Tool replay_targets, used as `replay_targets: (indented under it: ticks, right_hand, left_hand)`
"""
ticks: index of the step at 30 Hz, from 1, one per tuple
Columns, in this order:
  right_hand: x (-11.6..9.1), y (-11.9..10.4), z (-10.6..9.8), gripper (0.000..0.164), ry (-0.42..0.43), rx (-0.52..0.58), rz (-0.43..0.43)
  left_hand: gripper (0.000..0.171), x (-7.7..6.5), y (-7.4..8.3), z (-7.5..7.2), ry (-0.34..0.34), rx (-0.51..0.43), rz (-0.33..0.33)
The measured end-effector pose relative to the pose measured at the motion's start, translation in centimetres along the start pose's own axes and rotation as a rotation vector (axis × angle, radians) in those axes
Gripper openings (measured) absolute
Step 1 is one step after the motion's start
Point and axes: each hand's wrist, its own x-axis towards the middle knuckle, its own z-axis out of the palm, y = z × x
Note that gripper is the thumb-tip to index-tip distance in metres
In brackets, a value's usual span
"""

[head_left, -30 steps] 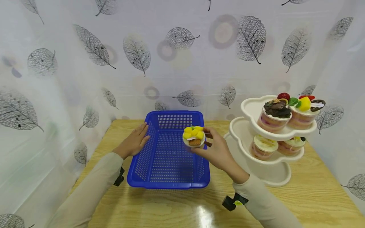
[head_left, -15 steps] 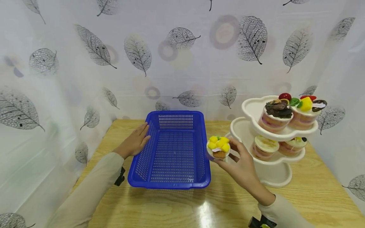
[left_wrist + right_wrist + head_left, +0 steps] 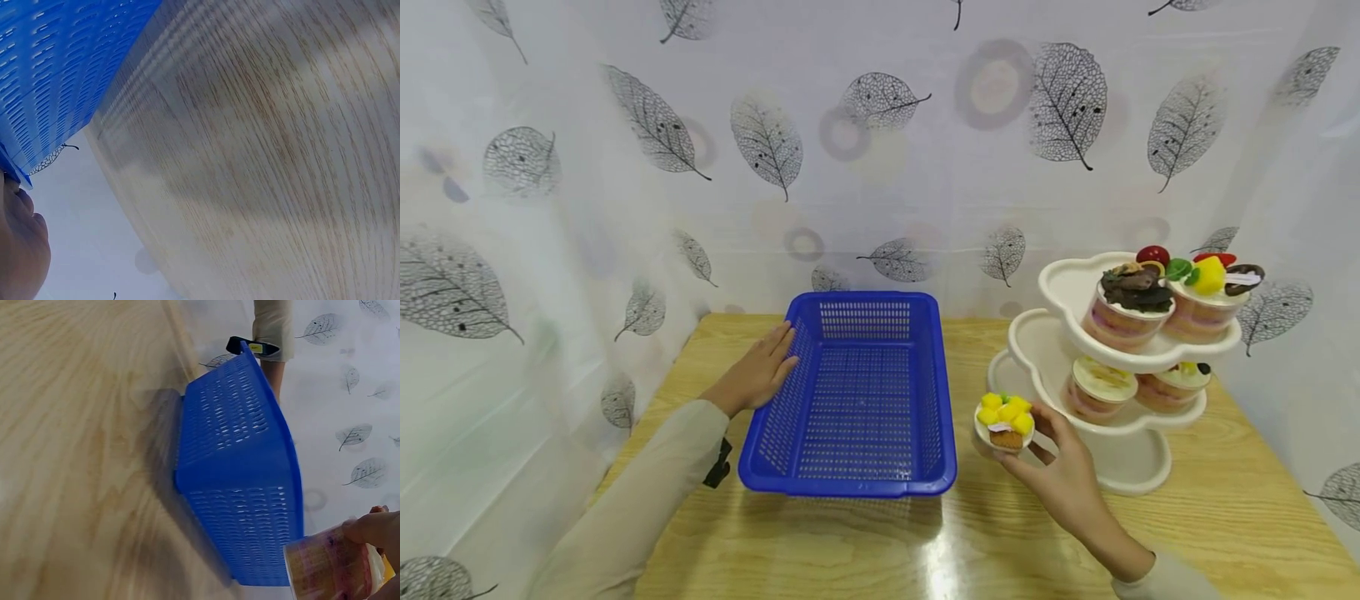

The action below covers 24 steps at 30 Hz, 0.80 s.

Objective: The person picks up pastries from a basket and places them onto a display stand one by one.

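Observation:
My right hand (image 3: 1066,475) holds a dessert cup (image 3: 1004,423) topped with yellow cubes and a brown biscuit-like piece, between thumb and fingers. In the head view the cup is right of the blue basket (image 3: 850,487), in front of the tiered stand (image 3: 1131,467). Pink and cream layers show through the clear wall of the dessert cup (image 3: 325,565) in the right wrist view. On the basket's left rim rests my left hand (image 3: 754,373), its fingers fairly straight. The left wrist view catches only part of the left hand (image 3: 22,247) beside the blue mesh.
Two dessert cups stand on the stand's top tier, one dark-topped cup (image 3: 1127,312) and one fruit-topped cup (image 3: 1206,308). Below are a pale-topped cup (image 3: 1101,387) and another cup (image 3: 1172,387). A leaf-print curtain (image 3: 895,192) hangs behind the wooden table (image 3: 820,550).
My right hand has carried the yellow-topped dessert cup out from above the basket, rightward and nearer to me. My left hand stays on the rim.

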Motion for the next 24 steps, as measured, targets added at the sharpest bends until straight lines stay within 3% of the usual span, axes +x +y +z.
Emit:
replay_targets:
  ticks: [13,24]
  right_hand:
    - [-1.0,2.7,-1.2,0.080,-0.063,0.047,0.191]
    - [-0.9,5.7,-2.0,0.077,0.088,0.101,0.284]
  left_hand:
    - [0.058,0.3,-0.3,0.1,0.007,0.007,-0.002]
    - [0.058,0.1,-0.2,0.2,-0.008,0.002,-0.010]
